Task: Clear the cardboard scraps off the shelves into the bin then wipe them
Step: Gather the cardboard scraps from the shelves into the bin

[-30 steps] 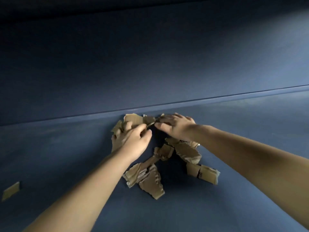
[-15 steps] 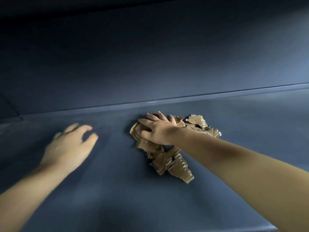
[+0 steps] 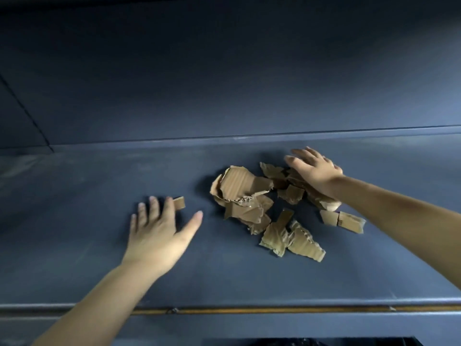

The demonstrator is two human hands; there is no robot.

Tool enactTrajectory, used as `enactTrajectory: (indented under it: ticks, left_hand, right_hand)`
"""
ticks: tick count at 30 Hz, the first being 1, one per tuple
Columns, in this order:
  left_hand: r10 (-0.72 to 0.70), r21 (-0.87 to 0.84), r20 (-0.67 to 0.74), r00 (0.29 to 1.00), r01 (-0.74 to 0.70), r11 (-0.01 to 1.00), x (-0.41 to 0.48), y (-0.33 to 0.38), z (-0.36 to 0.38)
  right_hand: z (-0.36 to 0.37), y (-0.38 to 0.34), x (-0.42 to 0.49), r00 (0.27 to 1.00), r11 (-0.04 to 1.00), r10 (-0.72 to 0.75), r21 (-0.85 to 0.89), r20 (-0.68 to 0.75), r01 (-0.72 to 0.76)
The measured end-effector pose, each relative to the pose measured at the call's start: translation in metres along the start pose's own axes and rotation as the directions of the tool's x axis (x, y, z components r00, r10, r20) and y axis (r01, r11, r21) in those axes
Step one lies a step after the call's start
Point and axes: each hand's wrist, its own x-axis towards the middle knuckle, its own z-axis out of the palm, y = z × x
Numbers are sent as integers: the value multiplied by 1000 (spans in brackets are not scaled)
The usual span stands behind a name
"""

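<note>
Left hand [image 3: 159, 228] flat over the shelf [image 3: 99, 245], fingers spread, holding nothing — small scrap [image 3: 179, 203] at its fingertips. Right hand [image 3: 315, 173] unclenched, palm resting on scrap pile [image 3: 247, 196] — most of it lies to its left.

Dim bluish light comes from the near side, leaving the back of the shelf [image 3: 99, 258] dark. The cardboard scraps [image 3: 239, 191] throw soft shadows rearward. The left hand [image 3: 159, 236] is slightly blurred, and straight edges bow near the corners.
</note>
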Motion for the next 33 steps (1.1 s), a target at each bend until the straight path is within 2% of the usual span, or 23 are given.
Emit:
enactTrajectory:
  ticks: [2, 4, 6, 10, 12, 15, 19, 24, 26, 33]
  left_hand:
    - [51, -188, -3, 999, -51, 981, 1, 34, 0]
    - [93, -398, -15, 996, -91, 913, 3, 69, 0]
    - [119, -498, -34, 992, -120, 859, 7, 97, 7]
    - [102, -449, -133, 986, -152, 880, 12, 122, 24]
    - [66, -501, -163, 984, -140, 854, 13, 126, 24]
    - [91, -555, -219, 971, -201, 807, 12, 127, 23]
    - [-24, -785, -236, 971, -176, 594, 7, 130, 21]
    - [-137, -853, -281, 950, -182, 489, -6, 133, 19]
    - [-129, -849, -306, 943, -208, 486, -9, 133, 21]
    - [-83, -778, -373, 924, -263, 570, -13, 130, 24]
  right_hand:
    - [3, -5, -6, 1000, 997, 0, 81, 5, -1]
    - [9, -18, -15, 999, 980, -38, 194, 34, 31]
    - [20, -30, -24, 993, 963, -96, 259, 68, 76]
    - [36, -45, -31, 989, 962, -145, 236, 7, 140]
    - [36, -46, -30, 991, 948, -133, 288, -18, 133]
    - [35, -48, -33, 990, 907, -137, 398, -33, 139]
    - [40, -50, -39, 984, 838, -137, 516, -118, 179]
    - [45, -55, -46, 961, 772, -132, 583, -243, 254]
    - [46, -55, -47, 953, 752, -133, 599, -272, 275]
    - [48, -53, -49, 926, 745, -148, 576, -347, 335]
